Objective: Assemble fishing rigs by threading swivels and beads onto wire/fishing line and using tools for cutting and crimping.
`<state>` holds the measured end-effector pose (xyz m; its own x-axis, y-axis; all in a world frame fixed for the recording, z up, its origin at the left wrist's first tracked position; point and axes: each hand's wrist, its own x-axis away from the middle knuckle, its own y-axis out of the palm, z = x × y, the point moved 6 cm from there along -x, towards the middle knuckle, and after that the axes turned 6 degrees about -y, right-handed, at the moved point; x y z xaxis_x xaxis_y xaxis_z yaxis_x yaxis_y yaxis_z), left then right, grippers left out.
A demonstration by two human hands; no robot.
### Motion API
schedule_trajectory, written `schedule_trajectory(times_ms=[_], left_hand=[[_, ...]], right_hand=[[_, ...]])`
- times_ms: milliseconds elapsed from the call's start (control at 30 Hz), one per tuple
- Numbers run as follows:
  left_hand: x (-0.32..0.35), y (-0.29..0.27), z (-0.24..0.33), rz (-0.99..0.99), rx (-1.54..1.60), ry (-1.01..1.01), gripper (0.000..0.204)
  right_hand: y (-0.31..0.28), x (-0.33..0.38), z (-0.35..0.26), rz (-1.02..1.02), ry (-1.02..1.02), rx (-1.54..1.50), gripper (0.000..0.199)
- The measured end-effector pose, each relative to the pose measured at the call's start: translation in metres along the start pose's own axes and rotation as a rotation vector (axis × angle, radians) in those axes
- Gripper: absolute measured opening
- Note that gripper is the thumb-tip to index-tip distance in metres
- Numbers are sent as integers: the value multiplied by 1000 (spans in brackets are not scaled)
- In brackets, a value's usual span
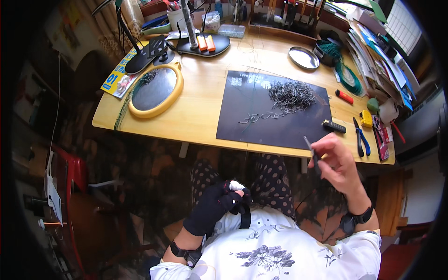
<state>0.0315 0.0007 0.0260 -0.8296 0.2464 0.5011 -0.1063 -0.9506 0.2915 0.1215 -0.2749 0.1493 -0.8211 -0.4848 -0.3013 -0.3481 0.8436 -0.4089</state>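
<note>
My right hand (335, 161), bare, is raised just off the table's front edge. Its fingers pinch a slim tool (315, 161) with a dark handle and a thin metal tip pointing up and away; its exact kind is unclear. Low over my lap, my left hand (217, 203) wears a black fingerless glove, with something white at a fingertip. Its fingers are closed, and what they hold is hidden. On the table lies a black mat (233, 123) with a heap of dark metal hooks (291, 96). A few loose hooks (252, 117) trail left of the heap.
A yellow-rimmed round tray (178, 93) with dark threads stands left of the mat. To the right are a black-handled item (334, 126), blue-handled pliers (361, 140), a yellow tape measure (366, 119), a red lighter (344, 96) and green thread (350, 81). Behind is a round metal lid (303, 58).
</note>
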Motion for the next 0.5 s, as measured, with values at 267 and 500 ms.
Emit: schedule_trajectory(times_ms=[267,500], left_hand=[[-2,4,-4,-56,63,-78,23],[-5,4,-4,-65,16,-54,23]], right_hand=[[114,16,76,-100,455,-882,34],[128,1,86,-46,563,-1006,30]])
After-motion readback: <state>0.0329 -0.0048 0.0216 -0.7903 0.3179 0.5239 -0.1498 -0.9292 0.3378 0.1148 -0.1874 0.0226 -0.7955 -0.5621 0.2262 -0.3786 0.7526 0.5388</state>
